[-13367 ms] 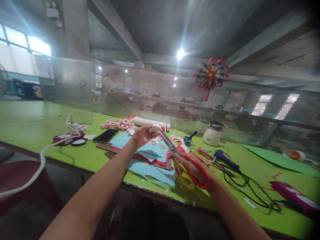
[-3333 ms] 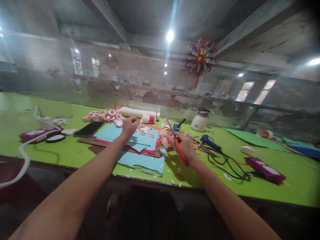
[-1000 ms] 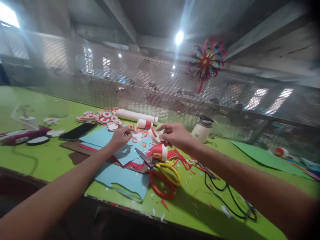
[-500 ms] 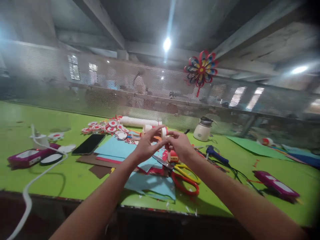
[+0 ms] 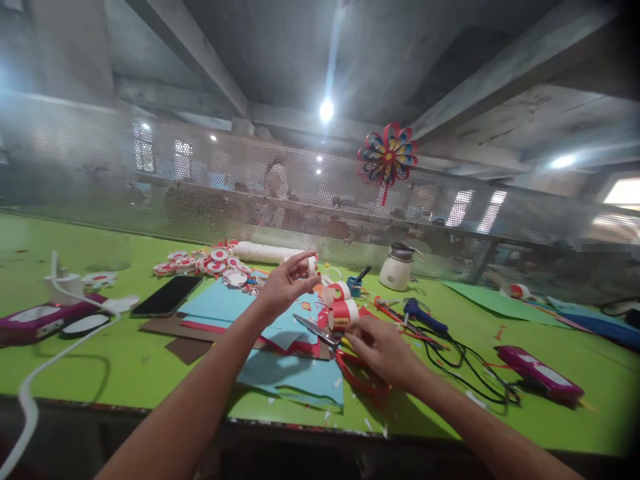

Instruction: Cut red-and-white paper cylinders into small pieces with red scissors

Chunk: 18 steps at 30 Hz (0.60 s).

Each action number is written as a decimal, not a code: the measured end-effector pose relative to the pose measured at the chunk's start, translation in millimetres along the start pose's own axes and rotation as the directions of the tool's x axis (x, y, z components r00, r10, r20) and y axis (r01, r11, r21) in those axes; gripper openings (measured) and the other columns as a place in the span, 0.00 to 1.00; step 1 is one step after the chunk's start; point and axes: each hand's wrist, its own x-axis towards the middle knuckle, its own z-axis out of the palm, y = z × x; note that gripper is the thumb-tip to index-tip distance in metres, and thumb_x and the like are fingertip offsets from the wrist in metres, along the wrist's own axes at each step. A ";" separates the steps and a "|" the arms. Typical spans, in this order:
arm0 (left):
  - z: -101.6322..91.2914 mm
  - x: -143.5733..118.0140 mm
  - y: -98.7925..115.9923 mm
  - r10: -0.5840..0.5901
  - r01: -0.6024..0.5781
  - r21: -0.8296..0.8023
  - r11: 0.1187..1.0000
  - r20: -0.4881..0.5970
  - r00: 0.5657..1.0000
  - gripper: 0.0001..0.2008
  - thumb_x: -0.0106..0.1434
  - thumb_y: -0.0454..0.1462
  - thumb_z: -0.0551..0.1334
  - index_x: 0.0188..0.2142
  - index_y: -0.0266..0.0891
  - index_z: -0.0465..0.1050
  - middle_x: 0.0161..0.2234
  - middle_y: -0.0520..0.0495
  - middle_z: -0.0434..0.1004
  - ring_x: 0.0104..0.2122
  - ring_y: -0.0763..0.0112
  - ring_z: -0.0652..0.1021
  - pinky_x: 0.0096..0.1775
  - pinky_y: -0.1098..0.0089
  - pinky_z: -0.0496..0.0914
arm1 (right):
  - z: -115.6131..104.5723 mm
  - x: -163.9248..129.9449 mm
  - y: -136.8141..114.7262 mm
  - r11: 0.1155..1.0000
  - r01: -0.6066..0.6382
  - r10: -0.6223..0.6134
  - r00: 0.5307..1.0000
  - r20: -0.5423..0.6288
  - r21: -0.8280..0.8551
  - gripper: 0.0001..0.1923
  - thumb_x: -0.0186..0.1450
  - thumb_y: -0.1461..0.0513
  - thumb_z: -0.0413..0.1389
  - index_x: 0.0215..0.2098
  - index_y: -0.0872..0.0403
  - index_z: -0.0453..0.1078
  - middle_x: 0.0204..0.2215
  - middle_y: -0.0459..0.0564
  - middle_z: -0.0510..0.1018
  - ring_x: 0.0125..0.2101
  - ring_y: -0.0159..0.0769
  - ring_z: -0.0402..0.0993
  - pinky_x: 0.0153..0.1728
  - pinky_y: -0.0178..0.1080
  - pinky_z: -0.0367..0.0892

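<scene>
My left hand is raised above the blue paper sheets, thumb and fingers pinched on a small white paper piece, at about 11 o'clock from my right hand. That hand hangs low over the red-handled scissors, fingers curled down toward the handles; I cannot tell whether it grips them. The scissors lie on the green desk, blades pointing toward 10 o'clock onto the paper pile. A red and white paper cup lies on its side just at 12 o'clock from my right hand. Judging by the heap of finished red and white discs at 10 o'clock, a fair share is cut already; the piece in my left hand looks unfinished, and uncut sheets remain
</scene>
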 end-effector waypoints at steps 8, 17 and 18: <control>-5.8 -0.6 -0.7 -0.092 0.090 0.065 0.994 0.027 0.995 0.31 0.53 0.38 0.64 0.56 0.41 0.60 0.30 0.48 0.70 0.22 0.80 0.67 0.27 0.72 0.66 | -7.3 -21.8 18.3 0.913 0.150 -0.024 0.948 0.317 -0.379 0.17 0.58 0.65 0.49 0.45 0.52 0.68 0.37 0.54 0.71 0.37 0.40 0.67 0.35 0.38 0.60; -5.4 0.8 -7.5 -0.022 0.024 -0.044 0.999 0.031 0.999 0.31 0.51 0.35 0.65 0.55 0.41 0.60 0.39 0.43 0.70 0.33 0.71 0.72 0.31 0.68 0.72 | -3.4 6.6 22.7 0.923 0.058 0.146 0.861 0.487 -0.380 0.40 0.45 0.66 0.57 0.57 0.46 0.56 0.42 0.54 0.73 0.39 0.47 0.70 0.29 0.36 0.58; -5.7 1.1 -7.8 -0.016 0.017 -0.039 0.999 0.026 1.000 0.31 0.51 0.35 0.65 0.54 0.41 0.60 0.37 0.44 0.71 0.32 0.71 0.72 0.31 0.68 0.72 | -2.0 8.3 21.7 0.920 0.054 0.154 0.860 0.486 -0.388 0.39 0.46 0.66 0.58 0.56 0.46 0.57 0.42 0.54 0.74 0.38 0.47 0.70 0.28 0.36 0.57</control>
